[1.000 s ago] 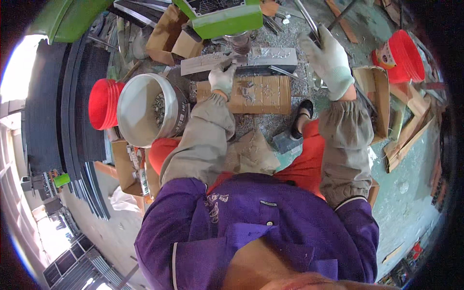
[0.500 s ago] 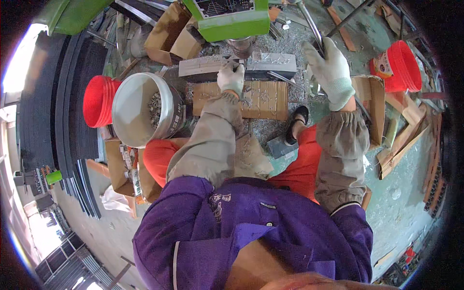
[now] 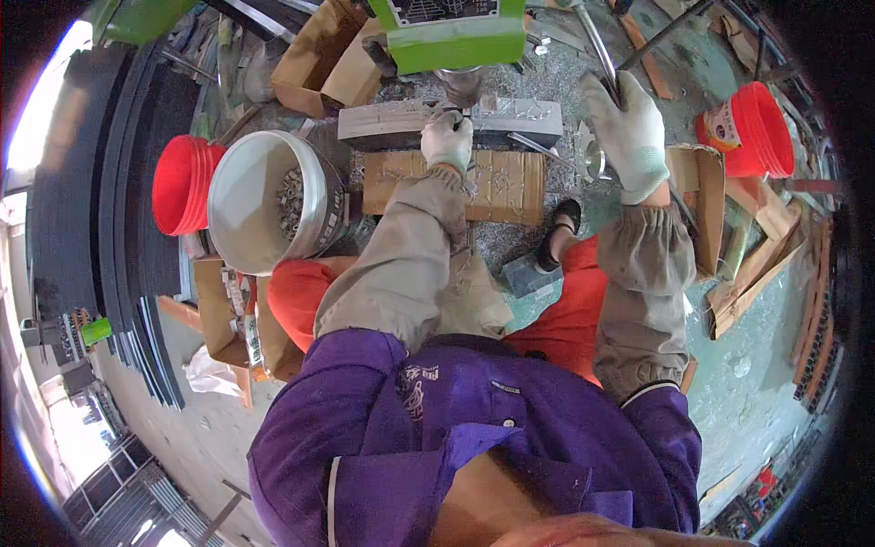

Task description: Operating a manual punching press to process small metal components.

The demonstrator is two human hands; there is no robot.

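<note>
My left hand, in a white glove, is closed at the near edge of a long grey metal block under the green drill press. Its fingertips pinch a small dark piece, too hidden to name. The press's round spindle is just above that hand. To the right, my gloved right hand is raised with its fingers round the end of a metal lever. Metal shavings lie on the block, and a thin metal strip rests at its front right.
A flat cardboard box with shavings on it lies before the block. At left stand a white bucket of small metal pieces and a red bucket. Another red bucket and an open carton are at right.
My left hand has shifted slightly right along the block. My right hand has moved a little to the right, still at the lever. The view has shifted slightly.
</note>
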